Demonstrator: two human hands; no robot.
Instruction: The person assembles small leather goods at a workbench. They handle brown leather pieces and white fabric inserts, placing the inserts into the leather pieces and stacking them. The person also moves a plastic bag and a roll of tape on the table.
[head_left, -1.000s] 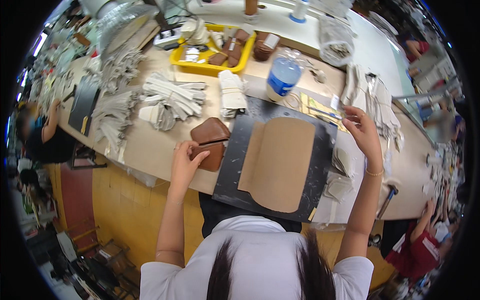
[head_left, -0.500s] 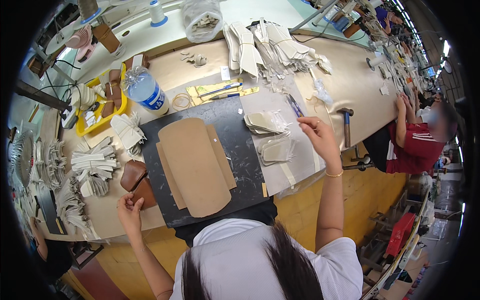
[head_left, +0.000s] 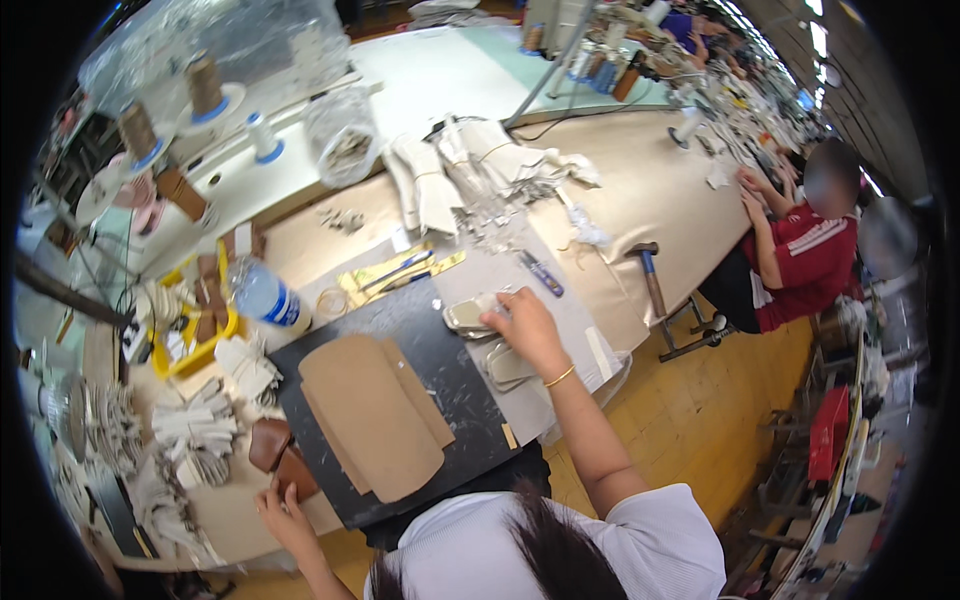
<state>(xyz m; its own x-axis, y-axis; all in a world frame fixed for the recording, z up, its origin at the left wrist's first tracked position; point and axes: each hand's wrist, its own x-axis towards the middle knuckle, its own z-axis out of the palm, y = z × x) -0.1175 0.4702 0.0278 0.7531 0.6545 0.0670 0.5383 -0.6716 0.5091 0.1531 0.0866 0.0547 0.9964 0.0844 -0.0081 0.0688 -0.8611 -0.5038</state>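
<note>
Head view: the right hand (head_left: 522, 325) is stretched forward, fingers closed on a pale cut piece (head_left: 468, 314) on the desk (head_left: 640, 200); the left hand (head_left: 283, 508) is rested, fingers loosely apart, beside brown leather pieces (head_left: 278, 455). Tan patterns (head_left: 372, 412) are laid between.

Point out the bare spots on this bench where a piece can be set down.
Free: the tan benchtop between the white pieces and the hammer, and the dark mat right of the cardboard pattern. Crowded: around the yellow tray and near the left hand.
</note>
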